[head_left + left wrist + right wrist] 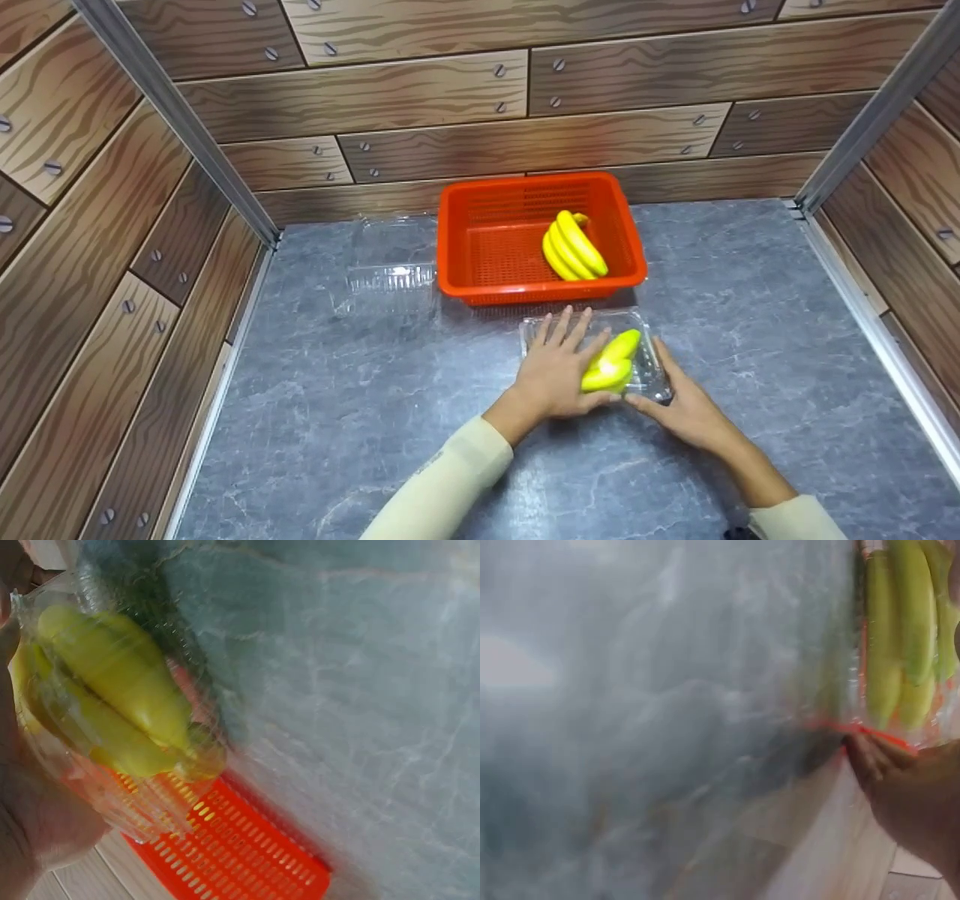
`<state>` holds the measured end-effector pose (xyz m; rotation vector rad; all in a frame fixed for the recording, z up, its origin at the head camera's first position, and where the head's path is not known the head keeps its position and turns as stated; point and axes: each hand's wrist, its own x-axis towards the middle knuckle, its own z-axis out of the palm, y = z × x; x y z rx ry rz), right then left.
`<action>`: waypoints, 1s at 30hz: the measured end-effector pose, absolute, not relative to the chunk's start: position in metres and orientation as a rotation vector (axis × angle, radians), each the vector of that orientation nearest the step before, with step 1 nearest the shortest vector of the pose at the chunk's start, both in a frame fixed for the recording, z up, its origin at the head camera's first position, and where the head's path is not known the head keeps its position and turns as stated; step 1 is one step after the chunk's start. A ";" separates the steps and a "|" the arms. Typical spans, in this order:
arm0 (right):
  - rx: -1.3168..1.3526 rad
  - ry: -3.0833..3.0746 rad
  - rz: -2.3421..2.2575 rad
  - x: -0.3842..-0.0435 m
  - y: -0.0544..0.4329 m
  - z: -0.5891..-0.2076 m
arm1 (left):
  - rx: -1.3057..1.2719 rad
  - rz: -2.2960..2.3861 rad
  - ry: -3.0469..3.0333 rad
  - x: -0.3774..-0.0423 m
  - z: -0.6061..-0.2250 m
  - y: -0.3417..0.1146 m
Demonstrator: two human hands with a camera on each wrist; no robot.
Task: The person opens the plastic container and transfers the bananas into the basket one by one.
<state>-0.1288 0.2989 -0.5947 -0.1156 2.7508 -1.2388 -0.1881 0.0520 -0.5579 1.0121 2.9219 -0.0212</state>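
Note:
A clear plastic container [651,379] with yellow bananas [611,367] inside lies on the grey marbled table, in front of the basket. My left hand [555,371] is spread across its top left part, fingers straight and pointing away from me. At its right side my right hand [686,409] holds the container, with the thumb at the near corner and the fingers along the right edge. Through the clear plastic, the left wrist view shows the bananas [120,682] close up. Bananas [904,622] also appear beyond the right hand [922,795] in the right wrist view.
Just behind the container stands a red-orange plastic basket [536,289] holding another bunch of bananas [574,247]. To the basket's left is an open clear plastic container [394,277]. Wood-patterned walls [450,97] enclose the table at the back and sides.

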 end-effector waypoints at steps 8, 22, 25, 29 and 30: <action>-0.215 2.590 -1.471 -0.133 0.309 -0.610 | 1.039 0.010 2.913 -0.193 -0.560 0.052; -0.199 2.444 -1.582 -0.138 0.314 -0.616 | 1.087 0.091 2.880 -0.204 -0.560 0.047; -0.185 2.422 -1.599 -0.138 0.313 -0.615 | 1.092 0.111 2.884 -0.203 -0.560 0.046; -0.161 2.416 -1.595 -0.137 0.312 -0.613 | 1.096 0.122 2.881 -0.202 -0.561 0.047; -0.154 2.419 -1.591 -0.136 0.312 -0.613 | 1.096 0.120 2.879 -0.201 -0.560 0.047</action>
